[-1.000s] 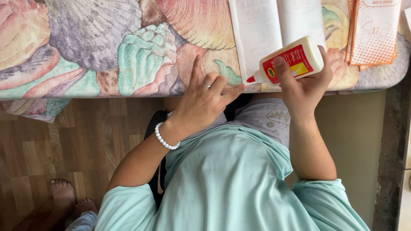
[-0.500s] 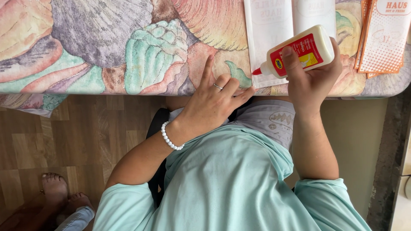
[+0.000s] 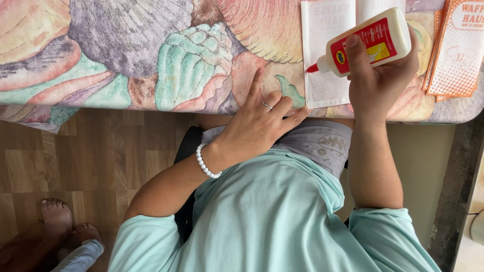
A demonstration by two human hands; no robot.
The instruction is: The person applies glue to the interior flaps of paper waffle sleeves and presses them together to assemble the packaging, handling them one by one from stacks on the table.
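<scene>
Holding a glue bottle [image 3: 367, 41] tight in the right hand [image 3: 379, 83], red tip pointing left over white paper [image 3: 326, 55]. Resting the left hand [image 3: 258, 126] flat, fingers [image 3: 254, 86] spread loose, empty, on the shell-patterned worktop [image 3: 126, 60] edge.

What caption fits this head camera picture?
Right hand holds a white glue bottle with a red label over white paper; left hand rests on the shell-patterned tablecloth.

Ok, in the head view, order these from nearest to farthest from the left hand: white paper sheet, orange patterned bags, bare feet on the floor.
From the left hand:
1. White paper sheet, just to its right on the table.
2. Orange patterned bags, far right on the table.
3. Bare feet, lower left on the wooden floor.
</scene>
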